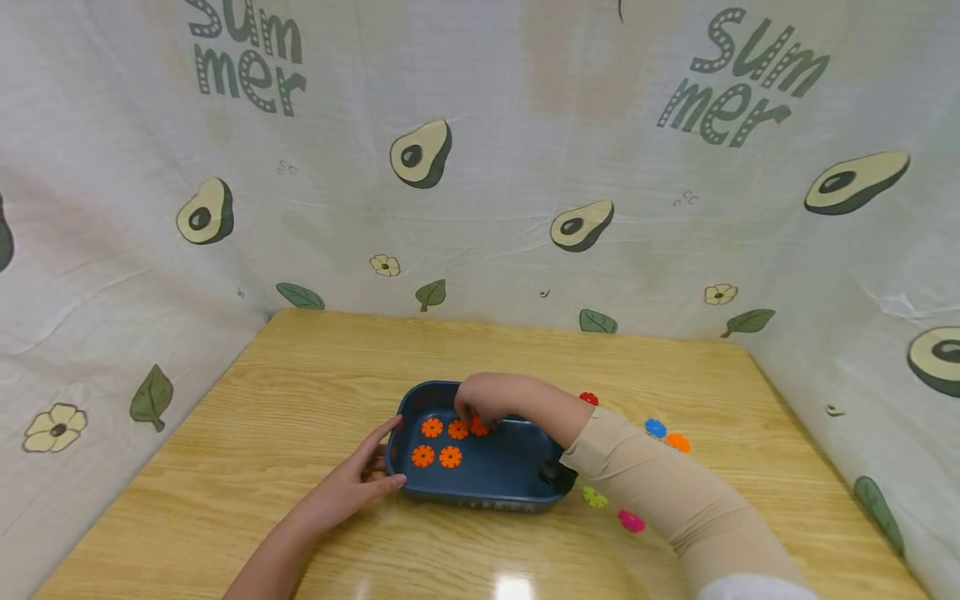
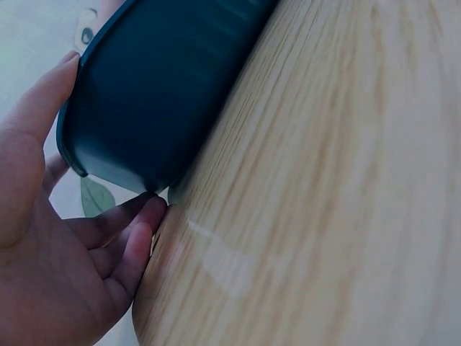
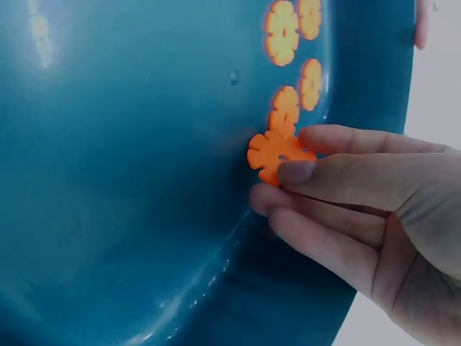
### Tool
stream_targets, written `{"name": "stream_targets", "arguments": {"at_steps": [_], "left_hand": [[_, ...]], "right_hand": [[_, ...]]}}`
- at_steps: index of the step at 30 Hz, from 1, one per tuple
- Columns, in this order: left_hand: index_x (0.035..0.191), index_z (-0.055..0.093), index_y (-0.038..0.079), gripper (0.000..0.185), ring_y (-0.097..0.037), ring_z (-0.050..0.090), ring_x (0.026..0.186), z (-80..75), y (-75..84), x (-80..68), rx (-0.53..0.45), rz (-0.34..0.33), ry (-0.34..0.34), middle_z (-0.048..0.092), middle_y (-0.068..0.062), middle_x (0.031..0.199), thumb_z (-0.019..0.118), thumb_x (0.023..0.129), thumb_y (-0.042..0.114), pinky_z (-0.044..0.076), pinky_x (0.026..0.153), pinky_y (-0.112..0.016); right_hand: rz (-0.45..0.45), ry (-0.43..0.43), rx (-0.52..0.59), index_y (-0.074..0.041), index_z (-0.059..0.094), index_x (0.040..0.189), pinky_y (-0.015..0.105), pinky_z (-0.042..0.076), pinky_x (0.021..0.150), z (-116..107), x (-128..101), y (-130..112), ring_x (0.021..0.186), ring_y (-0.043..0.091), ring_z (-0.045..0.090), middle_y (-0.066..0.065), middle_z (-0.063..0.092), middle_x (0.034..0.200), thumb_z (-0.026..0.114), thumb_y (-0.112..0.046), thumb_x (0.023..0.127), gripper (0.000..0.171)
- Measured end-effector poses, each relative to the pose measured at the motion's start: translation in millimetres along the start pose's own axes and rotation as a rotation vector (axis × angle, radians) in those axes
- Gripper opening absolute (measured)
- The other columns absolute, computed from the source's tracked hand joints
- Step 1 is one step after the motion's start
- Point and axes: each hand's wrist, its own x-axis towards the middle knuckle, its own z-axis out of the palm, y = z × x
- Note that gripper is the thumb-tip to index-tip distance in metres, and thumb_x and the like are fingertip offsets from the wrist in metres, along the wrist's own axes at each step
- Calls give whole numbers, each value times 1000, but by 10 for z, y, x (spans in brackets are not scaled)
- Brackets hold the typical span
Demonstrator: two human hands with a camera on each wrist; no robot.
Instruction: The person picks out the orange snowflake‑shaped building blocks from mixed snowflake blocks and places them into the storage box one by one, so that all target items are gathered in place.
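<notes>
Avocado-printed cloth walls close in a pale wooden table [image 1: 315, 367] on three sides. Near the middle of the table sits a dark blue tray [image 1: 495, 479]. The left hand [image 1: 360, 475] steadies the tray's left end: its thumb lies straight against the outer wall and the other fingers [image 2: 133, 241] touch the table at the tray's lower corner, loosely bent, with nothing gripped. The right hand [image 1: 483, 400] reaches in from the right over the tray's far side and pinches an orange flower-shaped disc [image 3: 275, 153] between thumb and forefinger, just above the tray floor. Four more orange discs [image 1: 441, 442] lie flat in the left part of the tray, two in a far row and two in a near row, the held one just right of the far row. Outside the tray, on the table to its right, lie a red disc [image 1: 588, 398], a blue disc [image 1: 656, 428], another orange disc [image 1: 678, 442], a yellow-green disc [image 1: 595, 497] and a pink disc [image 1: 632, 522].
</notes>
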Motion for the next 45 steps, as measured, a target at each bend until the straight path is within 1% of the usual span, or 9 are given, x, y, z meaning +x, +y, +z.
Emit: {"name": "stream_targets", "arguments": {"at_steps": [5, 11, 18, 26, 31, 35, 39, 42, 45], "left_hand": [[157, 19, 22, 78, -32, 54, 116, 8, -8, 2, -8, -3, 2, 44, -26, 139, 66, 95, 20, 46, 82, -27], [157, 19, 21, 78, -32, 54, 116, 6, 3, 3, -9, -7, 2, 46, -24, 138, 66, 95, 20, 46, 82, -27], [157, 18, 21, 79, -31, 55, 116, -4, 5, 5, 2, -7, 0, 44, -25, 139, 66, 95, 23, 46, 83, -27], [157, 19, 20, 79, -30, 55, 114, -6, -1, 13, 7, -4, 4, 44, -25, 140, 67, 95, 22, 46, 82, -27], [157, 18, 20, 79, -31, 55, 115, -3, 5, 9, 6, -3, 2, 43, -26, 141, 67, 95, 22, 46, 82, -27], [157, 19, 21, 78, -31, 54, 116, 0, 13, 9, 8, -13, 4, 43, -25, 140, 66, 95, 19, 46, 83, -27], [157, 19, 21, 78, -31, 54, 116, 0, 19, 9, 12, -18, 6, 45, -25, 139, 66, 95, 21, 46, 83, -27], [157, 19, 20, 78, -31, 55, 115, 0, 20, 6, 9, -14, 3, 45, -24, 139, 67, 95, 23, 46, 83, -26], [157, 19, 19, 79, -32, 54, 115, 2, 17, 4, -1, -4, 0, 45, -24, 138, 67, 94, 23, 46, 82, -26]], "right_hand": [[-18, -13, -29, -16, 70, 89, 22, 47, 60, 40, 43, 14, 67, 12, 54, -8, 59, 81, 70, 10, 82, 27], [-29, -6, -99, -17, 66, 86, 24, 43, 60, 58, 70, 16, 67, 13, 48, -7, 56, 78, 74, 4, 82, 23], [-15, -27, -125, -16, 64, 85, 24, 42, 60, 43, 94, 0, 65, 13, 46, -6, 55, 77, 76, 3, 80, 24], [5, -45, -182, -17, 60, 82, 24, 41, 59, 54, 118, -28, 64, 13, 45, -5, 54, 75, 75, 4, 81, 26], [13, -52, -194, -15, 60, 82, 24, 39, 59, 49, 110, -53, 64, 13, 43, -4, 53, 74, 74, 4, 82, 24], [14, -53, -218, -15, 62, 83, 23, 39, 59, 52, 100, -69, 63, 12, 43, -4, 52, 73, 75, 1, 83, 21], [6, -47, -248, -13, 64, 84, 23, 36, 58, 50, 94, -77, 62, 12, 41, -5, 51, 71, 77, -3, 83, 16], [1, -46, -263, -12, 65, 82, 24, 35, 58, 41, 92, -82, 61, 12, 39, -5, 49, 69, 78, -6, 82, 15], [-1, -50, -276, -13, 64, 81, 24, 36, 58, 31, 90, -91, 61, 12, 41, -5, 49, 69, 80, -8, 81, 17]]}}
